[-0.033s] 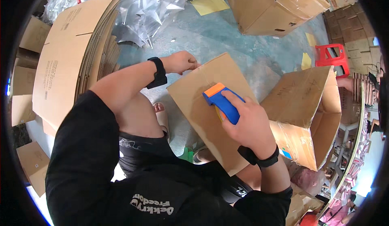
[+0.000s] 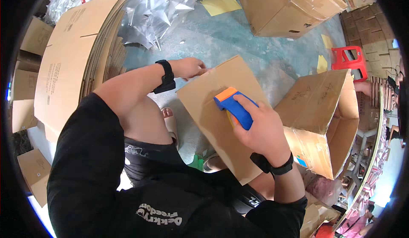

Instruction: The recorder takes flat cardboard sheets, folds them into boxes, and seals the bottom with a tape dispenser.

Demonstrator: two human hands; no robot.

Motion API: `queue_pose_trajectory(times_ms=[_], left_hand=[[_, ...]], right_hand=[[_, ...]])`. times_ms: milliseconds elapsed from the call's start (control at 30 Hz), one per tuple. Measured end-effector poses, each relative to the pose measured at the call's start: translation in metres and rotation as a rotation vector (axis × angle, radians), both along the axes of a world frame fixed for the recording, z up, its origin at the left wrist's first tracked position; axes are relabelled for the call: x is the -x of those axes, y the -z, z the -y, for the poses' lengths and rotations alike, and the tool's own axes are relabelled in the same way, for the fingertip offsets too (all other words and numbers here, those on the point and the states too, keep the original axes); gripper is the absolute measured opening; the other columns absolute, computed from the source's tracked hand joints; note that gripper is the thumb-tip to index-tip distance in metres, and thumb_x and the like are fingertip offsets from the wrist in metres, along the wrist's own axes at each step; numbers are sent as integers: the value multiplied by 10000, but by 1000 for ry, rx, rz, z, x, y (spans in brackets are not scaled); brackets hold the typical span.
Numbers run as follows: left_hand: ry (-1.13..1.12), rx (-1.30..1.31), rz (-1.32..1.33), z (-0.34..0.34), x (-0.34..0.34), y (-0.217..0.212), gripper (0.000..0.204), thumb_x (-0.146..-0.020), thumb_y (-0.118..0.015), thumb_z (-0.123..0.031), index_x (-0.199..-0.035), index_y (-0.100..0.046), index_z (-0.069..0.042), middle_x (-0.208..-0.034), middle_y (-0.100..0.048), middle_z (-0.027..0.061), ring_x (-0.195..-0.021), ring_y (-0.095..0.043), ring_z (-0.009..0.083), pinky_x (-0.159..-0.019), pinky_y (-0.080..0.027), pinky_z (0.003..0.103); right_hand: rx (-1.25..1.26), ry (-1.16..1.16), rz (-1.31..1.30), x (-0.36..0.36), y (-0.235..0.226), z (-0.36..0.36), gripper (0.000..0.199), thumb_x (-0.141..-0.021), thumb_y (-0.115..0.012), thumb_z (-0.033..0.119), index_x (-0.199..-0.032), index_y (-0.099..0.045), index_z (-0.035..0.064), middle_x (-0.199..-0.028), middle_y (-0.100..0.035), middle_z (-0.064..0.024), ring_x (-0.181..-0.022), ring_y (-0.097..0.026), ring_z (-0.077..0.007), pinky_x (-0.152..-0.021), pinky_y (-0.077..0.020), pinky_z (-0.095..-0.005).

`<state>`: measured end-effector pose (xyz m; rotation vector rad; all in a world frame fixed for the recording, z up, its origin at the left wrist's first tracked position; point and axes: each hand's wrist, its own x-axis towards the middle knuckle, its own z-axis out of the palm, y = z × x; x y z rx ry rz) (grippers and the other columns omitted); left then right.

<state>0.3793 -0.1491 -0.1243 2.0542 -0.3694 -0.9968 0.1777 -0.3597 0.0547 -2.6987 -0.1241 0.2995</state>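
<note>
Fingers (image 2: 247, 103) of the right hand (image 2: 266, 129) wrap a blue tape dispenser (image 2: 236, 112) on a box (image 2: 219, 131); the left hand's (image 2: 189, 67) curl beside it, pinch unclear; white lettering (image 2: 160, 215) marks the shirt (image 2: 196, 199).

Our right hand (image 2: 266, 129) grips a blue-and-orange tape dispenser (image 2: 241, 114) over the face of a tilted cardboard box (image 2: 218, 133). Our left hand (image 2: 187, 67), fingers curled, is at the box's upper left edge; we cannot tell whether it touches. To our left stands a stack of flattened cartons (image 2: 68, 59); to our right, an open carton (image 2: 313, 97) and, beyond it, a red stool (image 2: 339, 59).
</note>
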Motion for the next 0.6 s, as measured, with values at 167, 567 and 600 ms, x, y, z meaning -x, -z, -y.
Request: queue_pose_trajectory(times_ms=[167, 567, 600], left_hand=[[384, -383, 301, 4, -20, -21, 732, -974, -497, -646, -908, -704, 53, -751, -641, 166, -656, -615, 271, -684, -534, 401], [370, -237, 205, 66, 32, -86, 776, -993, -443, -639, -1005, -691, 96, -869, -690, 262, -806, -685, 386, -788, -528, 459], [379, -239, 204, 63, 30, -81, 776, -993, -443, -639, -1005, -691, 96, -869, -690, 262, -806, -685, 386, -788, -528, 459]], right_hand=[[-33, 35, 126, 10, 11, 5, 602, -755, -718, 241, -1346, -608, 199, -965, -646, -212, -827, -663, -421, -745, -554, -488], [-90, 186, 19, 102, -19, 51, 690, -759, -704, 69, -1416, -571, 234, -927, -533, -170, -868, -603, -393, -758, -530, -433], [-92, 195, 18, 118, -25, 57, 690, -759, -704, 69, -1416, -571, 234, -927, -533, -170, -868, -603, -393, -758, -530, -433]])
